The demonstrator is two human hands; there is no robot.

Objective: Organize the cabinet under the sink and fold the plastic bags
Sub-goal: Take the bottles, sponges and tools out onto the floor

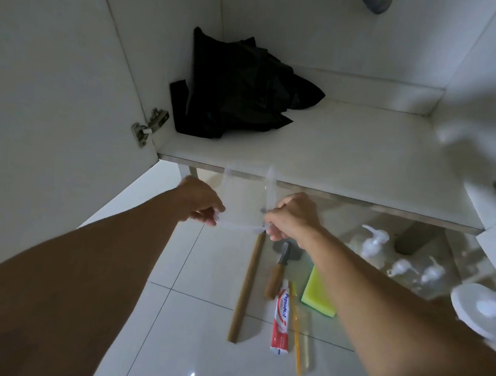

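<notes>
Both my hands hold a clear plastic bag (244, 200) stretched between them in front of the cabinet's open front. My left hand (201, 203) pinches its left edge and my right hand (293, 217) pinches its right edge. The bag is see-through and blurred, so its folds are hard to make out. A crumpled black plastic bag (242, 90) lies in the back left corner of the white cabinet shelf (346, 147).
On the tiled floor below lie a wooden stick (245, 290), a wooden-handled tool (277, 272), a toothpaste tube (281, 319), a yellow toothbrush (297, 332) and a yellow-green sponge (317, 292). Clear pump bottles (373, 245) stand at the right. A grey pipe (374, 0) hangs overhead.
</notes>
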